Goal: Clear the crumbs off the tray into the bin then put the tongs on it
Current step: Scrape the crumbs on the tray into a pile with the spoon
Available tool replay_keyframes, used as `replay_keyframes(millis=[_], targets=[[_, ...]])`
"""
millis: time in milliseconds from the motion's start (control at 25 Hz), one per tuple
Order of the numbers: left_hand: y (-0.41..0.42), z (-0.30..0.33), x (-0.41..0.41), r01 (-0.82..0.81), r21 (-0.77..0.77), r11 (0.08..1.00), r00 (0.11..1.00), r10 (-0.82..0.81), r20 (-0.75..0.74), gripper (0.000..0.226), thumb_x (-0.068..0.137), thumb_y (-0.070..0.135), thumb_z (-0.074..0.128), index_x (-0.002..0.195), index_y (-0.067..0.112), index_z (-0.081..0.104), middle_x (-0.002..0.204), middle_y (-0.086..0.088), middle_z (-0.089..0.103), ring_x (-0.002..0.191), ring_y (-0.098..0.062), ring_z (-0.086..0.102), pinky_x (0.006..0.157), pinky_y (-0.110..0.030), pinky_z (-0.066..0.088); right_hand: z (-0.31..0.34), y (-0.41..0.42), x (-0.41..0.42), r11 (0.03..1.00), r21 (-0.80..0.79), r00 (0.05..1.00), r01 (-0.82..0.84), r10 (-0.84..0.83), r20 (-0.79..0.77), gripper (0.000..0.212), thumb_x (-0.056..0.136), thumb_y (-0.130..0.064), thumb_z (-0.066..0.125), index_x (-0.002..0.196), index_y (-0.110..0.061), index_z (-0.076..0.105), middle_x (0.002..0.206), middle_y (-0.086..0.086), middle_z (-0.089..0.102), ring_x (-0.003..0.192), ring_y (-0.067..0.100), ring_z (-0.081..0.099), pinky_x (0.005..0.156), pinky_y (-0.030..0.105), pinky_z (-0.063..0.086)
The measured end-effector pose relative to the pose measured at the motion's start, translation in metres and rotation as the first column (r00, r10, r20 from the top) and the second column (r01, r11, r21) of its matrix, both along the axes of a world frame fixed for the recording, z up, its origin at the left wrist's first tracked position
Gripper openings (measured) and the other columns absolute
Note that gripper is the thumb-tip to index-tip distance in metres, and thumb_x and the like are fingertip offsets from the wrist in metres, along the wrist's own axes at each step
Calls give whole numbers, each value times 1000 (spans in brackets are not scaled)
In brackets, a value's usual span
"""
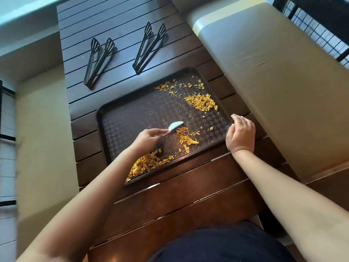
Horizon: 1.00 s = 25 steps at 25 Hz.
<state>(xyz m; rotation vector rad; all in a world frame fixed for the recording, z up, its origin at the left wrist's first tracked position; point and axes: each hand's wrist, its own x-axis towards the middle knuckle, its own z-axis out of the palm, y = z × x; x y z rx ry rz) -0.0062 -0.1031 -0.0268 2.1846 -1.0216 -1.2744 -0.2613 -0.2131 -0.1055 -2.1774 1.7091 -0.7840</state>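
A dark checkered tray (132,114) lies on the slatted wooden table, strewn with yellow-orange crumbs. One heap of crumbs (145,163) sits at the tray's near left corner, a second pile (201,102) lies at the far right, and a small patch (186,138) is in the middle. My left hand (148,138) grips a small white brush (175,126) whose head touches the tray beside the middle patch. My right hand (240,132) holds the tray's right rim. Two black tongs, one (99,60) at the left and one (150,46) at the right, lie beyond the tray.
The dark table (188,201) runs away from me between two beige cushioned benches, one at the right (273,82) and one at the left (43,129). No bin shows in view. A black railing (311,21) stands at the far right.
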Motion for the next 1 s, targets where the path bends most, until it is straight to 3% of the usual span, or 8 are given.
replay_keyframes(millis=[80,160,240,320,560,680,800,1000], targets=[[-3,5,-10,114,18,993,993,-114,-10,24,95,20,52,112,29,66,80,13,63,50,-5,37,42,-11,32,0,0,0,1000,-1,1000,1,-1,-4,49,80,-21,31,109,0,64,108,17,66,100,38,59,90,48,44],[-15,5,-12,32,-43,999,999,-32,-20,26,95,18,51,115,24,65,77,14,62,41,-1,34,39,-11,29,0,0,0,1000,-1,1000,-2,2,-4,49,81,-21,31,109,0,64,109,17,66,100,38,59,90,47,44],[-29,5,-13,-100,-96,990,995,101,7,28,97,16,47,120,19,63,87,2,66,37,-1,33,34,-11,27,0,0,0,1000,3,1000,-4,4,-4,48,81,-21,31,109,0,64,109,16,66,101,37,59,90,47,43],[-37,5,-19,-113,-77,991,993,116,36,29,97,17,46,121,19,62,109,-13,66,42,-3,33,33,-11,27,-1,0,-1,1000,5,1000,-3,3,-8,49,81,-22,30,109,0,64,109,16,66,101,37,59,90,47,43],[-30,7,-19,246,90,965,969,-245,-29,24,94,20,52,104,36,67,94,13,63,63,-13,46,52,-18,35,-1,0,0,1000,7,1000,1,-1,-11,49,82,-22,30,110,-1,64,110,16,66,102,37,58,91,47,43],[-39,10,-18,189,40,981,982,-187,-38,24,95,17,50,109,30,66,80,8,60,54,-7,40,46,-15,33,-1,-1,0,1000,10,1000,-1,1,-27,48,82,-22,30,110,-1,64,111,15,66,102,36,58,91,46,43],[-57,5,-30,96,-40,995,995,-95,32,27,96,18,49,117,24,64,87,6,62,50,-5,36,38,-10,31,0,0,-1,1000,13,1000,3,-2,-25,49,82,-23,30,110,-1,64,111,15,66,103,36,58,92,46,42],[-62,4,-46,305,59,950,952,-307,15,26,95,19,50,113,29,67,99,8,62,64,-6,45,57,-20,38,0,0,-2,1000,6,1000,6,-5,-17,48,82,-22,30,109,-1,64,111,15,66,102,37,58,92,46,42]])
